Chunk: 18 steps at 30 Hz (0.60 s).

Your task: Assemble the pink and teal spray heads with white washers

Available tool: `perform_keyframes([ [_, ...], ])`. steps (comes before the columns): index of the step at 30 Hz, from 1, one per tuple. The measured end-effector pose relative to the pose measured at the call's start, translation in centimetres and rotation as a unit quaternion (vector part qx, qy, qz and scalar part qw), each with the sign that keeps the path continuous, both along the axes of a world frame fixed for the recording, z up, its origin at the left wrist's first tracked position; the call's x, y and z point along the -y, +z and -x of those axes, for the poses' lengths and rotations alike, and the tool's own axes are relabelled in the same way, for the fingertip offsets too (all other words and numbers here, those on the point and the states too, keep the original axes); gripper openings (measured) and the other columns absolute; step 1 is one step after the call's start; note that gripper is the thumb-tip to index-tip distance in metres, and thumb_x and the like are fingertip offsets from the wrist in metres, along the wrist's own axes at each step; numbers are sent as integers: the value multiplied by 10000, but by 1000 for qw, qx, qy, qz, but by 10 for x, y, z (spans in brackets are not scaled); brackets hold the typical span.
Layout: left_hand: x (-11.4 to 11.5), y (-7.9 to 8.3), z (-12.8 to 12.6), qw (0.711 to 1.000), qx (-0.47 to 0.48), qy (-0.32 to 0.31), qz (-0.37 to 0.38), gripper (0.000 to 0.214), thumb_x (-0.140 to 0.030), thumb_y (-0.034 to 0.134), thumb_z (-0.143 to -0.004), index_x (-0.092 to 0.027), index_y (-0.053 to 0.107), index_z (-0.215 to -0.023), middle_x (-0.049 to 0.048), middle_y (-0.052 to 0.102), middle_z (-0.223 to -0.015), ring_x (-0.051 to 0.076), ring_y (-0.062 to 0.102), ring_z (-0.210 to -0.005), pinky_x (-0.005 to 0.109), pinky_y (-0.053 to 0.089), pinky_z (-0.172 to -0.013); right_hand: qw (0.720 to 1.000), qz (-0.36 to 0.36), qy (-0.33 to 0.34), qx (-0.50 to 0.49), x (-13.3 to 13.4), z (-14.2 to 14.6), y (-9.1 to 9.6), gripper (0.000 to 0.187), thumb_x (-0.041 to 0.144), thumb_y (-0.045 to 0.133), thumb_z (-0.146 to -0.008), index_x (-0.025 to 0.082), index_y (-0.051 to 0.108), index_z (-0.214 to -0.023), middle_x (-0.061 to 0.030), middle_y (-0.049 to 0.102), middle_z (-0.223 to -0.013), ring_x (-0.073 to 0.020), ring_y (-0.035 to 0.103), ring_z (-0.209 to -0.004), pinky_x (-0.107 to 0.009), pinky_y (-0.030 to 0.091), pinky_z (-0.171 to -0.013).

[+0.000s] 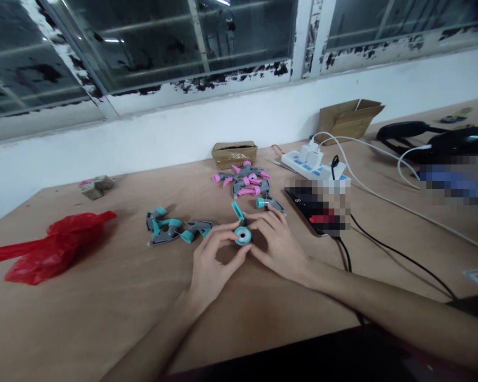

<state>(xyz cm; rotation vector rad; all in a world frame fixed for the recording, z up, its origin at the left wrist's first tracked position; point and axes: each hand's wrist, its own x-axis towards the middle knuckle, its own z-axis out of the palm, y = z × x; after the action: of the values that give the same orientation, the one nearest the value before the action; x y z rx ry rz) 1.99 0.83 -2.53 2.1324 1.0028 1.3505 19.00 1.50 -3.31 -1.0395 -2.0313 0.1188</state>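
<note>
Between my two hands is a grey and teal trigger spray head (242,235), its round collar turned toward me and its teal trigger pointing up. My left hand (215,253) pinches the collar from the left with thumb and forefinger. From the right, my right hand (278,245) closes its fingers and thumb on the same spray head. Several teal and grey spray heads (165,231) lie to the left of my hands. Another teal one (269,203) rests just beyond my right hand. Farther back is a pile of pink and grey spray heads (249,181).
A red plastic bag (58,249) lies at the left, with small grey blocks (97,187) behind it. At the back stand a small cardboard box (234,155) and an open carton (346,121). A phone (308,209), a white power strip (314,170) and cables occupy the right.
</note>
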Motion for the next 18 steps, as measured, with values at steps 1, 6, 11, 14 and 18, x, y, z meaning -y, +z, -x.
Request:
perform_keyframes([
  [1, 0, 0, 0, 1000, -8, 2, -1, 172, -147, 658, -754, -190, 584, -904, 63, 614, -1069, 178, 609, -984, 325, 569, -804, 1000, -9, -14, 5, 1, 1, 0, 148, 246, 562, -798, 204, 527, -935, -107, 588, -1130, -244, 501, -1135, -526, 225, -1055],
  [6, -3, -2, -2, 1000, -12, 18, 15, 190, -223, 679, -753, -198, 583, -914, 42, 661, -995, 174, 644, -925, 330, 571, -804, 997, -32, -56, 33, 1, 2, -1, 198, 315, 575, -813, 192, 562, -968, -137, 465, -1303, -276, 409, -1219, -521, 214, -1053],
  [11, -1, 1, -1, 994, -81, 59, -41, 211, -243, 668, -768, -213, 590, -962, 34, 662, -1001, 174, 637, -909, 342, 555, -806, 996, -36, -76, 35, 1, 1, 1, 202, 375, 573, -822, 208, 586, -935, -106, 506, -1252, -262, 451, -1171, -516, 171, -1061],
  [14, 1, 4, 0, 986, -120, 68, -93, 204, -223, 651, -785, -215, 603, -983, 31, 646, -982, 171, 616, -922, 342, 538, -823, 995, -36, -91, 27, 1, 2, 2, 203, 393, 572, -817, 206, 588, -893, -101, 526, -1209, -255, 467, -1144, -498, 186, -1054],
  [18, 2, 6, -2, 978, -143, 76, -131, 217, -205, 642, -793, -202, 606, -1007, 42, 632, -991, 174, 608, -921, 351, 519, -855, 994, -38, -95, 26, 1, 2, 3, 165, 353, 598, -798, 203, 583, -864, -105, 521, -1203, -253, 456, -1139, -478, 211, -1040],
])
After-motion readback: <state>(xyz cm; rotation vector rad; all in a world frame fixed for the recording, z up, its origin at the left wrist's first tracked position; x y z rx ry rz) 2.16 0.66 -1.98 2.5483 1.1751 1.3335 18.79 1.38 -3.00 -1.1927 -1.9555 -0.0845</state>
